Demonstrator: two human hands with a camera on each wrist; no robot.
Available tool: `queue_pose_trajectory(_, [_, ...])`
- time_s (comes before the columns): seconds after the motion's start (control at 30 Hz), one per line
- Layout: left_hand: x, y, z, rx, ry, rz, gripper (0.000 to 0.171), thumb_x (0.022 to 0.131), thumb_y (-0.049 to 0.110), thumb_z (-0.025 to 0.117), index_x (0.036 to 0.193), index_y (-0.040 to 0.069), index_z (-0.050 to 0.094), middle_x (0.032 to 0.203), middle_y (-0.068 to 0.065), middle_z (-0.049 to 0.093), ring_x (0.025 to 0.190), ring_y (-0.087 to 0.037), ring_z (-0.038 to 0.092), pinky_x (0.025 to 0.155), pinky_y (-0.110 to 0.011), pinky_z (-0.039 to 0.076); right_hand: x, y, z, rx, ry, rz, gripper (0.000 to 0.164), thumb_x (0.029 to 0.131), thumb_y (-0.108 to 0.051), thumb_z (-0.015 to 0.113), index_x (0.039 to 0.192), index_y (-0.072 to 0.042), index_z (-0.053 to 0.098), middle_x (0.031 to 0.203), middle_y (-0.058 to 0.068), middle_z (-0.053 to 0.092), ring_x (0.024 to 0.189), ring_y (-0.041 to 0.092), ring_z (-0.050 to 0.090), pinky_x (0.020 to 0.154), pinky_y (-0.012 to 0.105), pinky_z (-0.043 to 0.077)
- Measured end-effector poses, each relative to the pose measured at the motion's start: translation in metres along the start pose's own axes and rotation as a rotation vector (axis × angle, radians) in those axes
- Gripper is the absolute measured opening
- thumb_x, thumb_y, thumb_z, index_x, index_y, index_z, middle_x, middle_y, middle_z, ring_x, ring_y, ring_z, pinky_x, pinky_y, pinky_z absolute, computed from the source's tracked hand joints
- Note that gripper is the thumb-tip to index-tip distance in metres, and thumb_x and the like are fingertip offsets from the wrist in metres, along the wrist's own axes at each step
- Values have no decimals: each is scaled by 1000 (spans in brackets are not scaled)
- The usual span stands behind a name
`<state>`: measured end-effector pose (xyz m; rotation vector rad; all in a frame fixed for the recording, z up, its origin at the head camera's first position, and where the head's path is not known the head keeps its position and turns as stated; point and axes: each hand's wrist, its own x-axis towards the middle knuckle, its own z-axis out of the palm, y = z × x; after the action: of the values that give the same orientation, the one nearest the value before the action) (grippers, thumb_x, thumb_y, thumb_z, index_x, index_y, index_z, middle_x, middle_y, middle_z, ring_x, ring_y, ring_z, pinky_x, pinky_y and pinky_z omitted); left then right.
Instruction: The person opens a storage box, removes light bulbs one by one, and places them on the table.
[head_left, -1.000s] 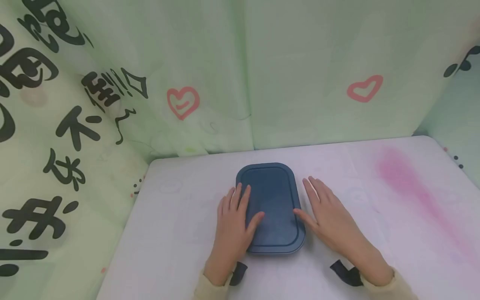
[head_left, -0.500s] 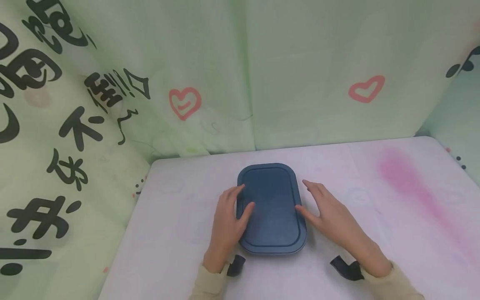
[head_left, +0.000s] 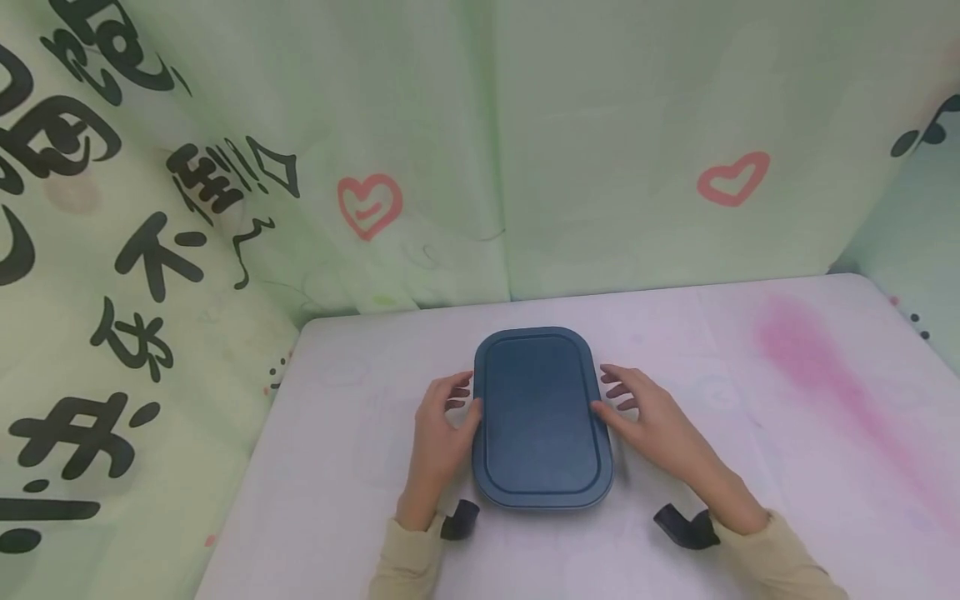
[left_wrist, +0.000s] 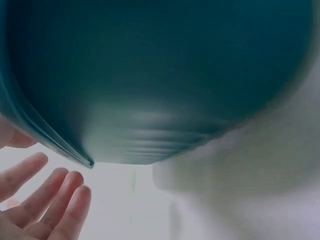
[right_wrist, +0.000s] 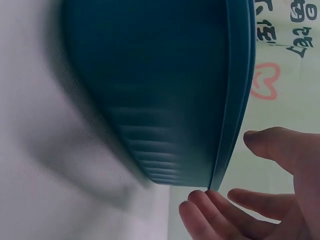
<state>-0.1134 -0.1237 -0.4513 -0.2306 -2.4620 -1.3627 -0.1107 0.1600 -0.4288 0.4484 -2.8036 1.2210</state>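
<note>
A dark blue rectangular container [head_left: 543, 417] with a rounded lid stands on the table between both hands. My left hand [head_left: 438, 442] is at its left side, with the thumb at the lid's rim and the fingers loosely bent. In the left wrist view its fingers [left_wrist: 70, 207] are apart from the ridged wall. On the opposite side my right hand [head_left: 660, 429] has its thumb by the lid's right edge. The right wrist view shows the right fingertips [right_wrist: 197, 200] close to the container's far lower corner; whether they touch it I cannot tell.
A white table cover [head_left: 360, 467] with a pink smear [head_left: 810, 350] lies under the container. Behind stands a pale green curtain [head_left: 600, 150] with red hearts and black lettering. Dark straps [head_left: 686, 527] are at both wrists.
My left hand has moved left off the lid's top to the container's left side. My right fingers have bent more beside the right edge. The container has stayed in place.
</note>
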Motion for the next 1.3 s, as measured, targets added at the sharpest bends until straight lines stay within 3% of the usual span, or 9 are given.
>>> queue_pose_trajectory(0.63, [6,-23,-3,-244,-124,-282,38,88,15,75,125,7,66,109,-12,69,97,-22,69,83,-27,57,8,16,4,154,-62,58,52,94,-17,69,136,5,50,113,18,64,100,28,65,86,38,56])
queue_pose_trajectory(0.77, [8,-24,-4,-265,-136,-338,41,87,17,76,125,7,66,110,-12,70,96,-20,70,82,-26,56,9,18,2,237,-96,83,53,94,-19,69,138,5,49,115,18,63,101,26,64,86,31,56])
queue_pose_trajectory(0.93, [10,-24,-6,-348,-165,-406,42,88,17,76,126,6,65,112,-14,70,93,-17,70,78,-26,57,9,23,-1,389,-142,175,56,95,-22,68,141,0,47,119,18,60,101,15,65,83,22,52])
queue_pose_trajectory(1.07, [11,-25,-6,-412,-189,-457,42,87,19,77,126,8,66,112,-13,69,91,-15,69,76,-27,57,9,26,-1,495,-157,213,56,95,-21,68,142,1,46,119,21,60,97,6,66,83,21,53])
queue_pose_trajectory(1.3, [9,-29,-8,-497,-218,-500,45,86,25,78,126,8,65,114,-13,68,92,-17,68,77,-32,57,8,26,-1,594,-166,245,58,95,-20,67,142,4,43,121,25,59,95,7,68,85,22,54])
